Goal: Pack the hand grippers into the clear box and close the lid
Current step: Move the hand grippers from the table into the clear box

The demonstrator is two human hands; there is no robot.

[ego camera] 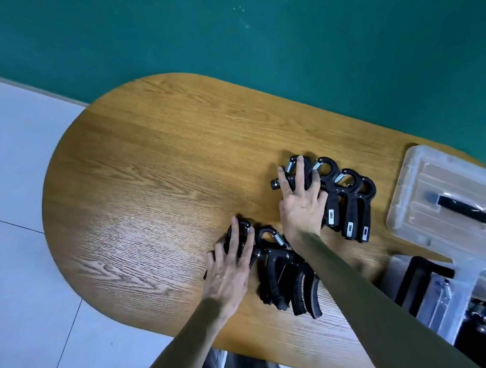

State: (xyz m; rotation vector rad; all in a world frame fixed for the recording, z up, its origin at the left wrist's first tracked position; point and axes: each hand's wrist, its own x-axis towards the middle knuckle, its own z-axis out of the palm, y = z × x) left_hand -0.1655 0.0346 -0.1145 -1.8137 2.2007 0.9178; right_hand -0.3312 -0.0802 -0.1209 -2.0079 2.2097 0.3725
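Note:
Black hand grippers with steel springs lie in two rows on the wooden table (151,189). The far row (348,203) has several side by side; my right hand (303,205) lies over its leftmost one, thumb on the left side and fingers across the top. The near row (281,278) also holds several; my left hand (230,270) covers its leftmost one in the same way. The clear box (442,294) stands open at the lower right with hand grippers (484,328) inside. Its clear lid (423,172), with a black handle, lies behind it.
The table's rounded left end sits over a pale tiled floor (16,169). A green wall (255,26) runs behind the table. My right forearm crosses above the near row of grippers.

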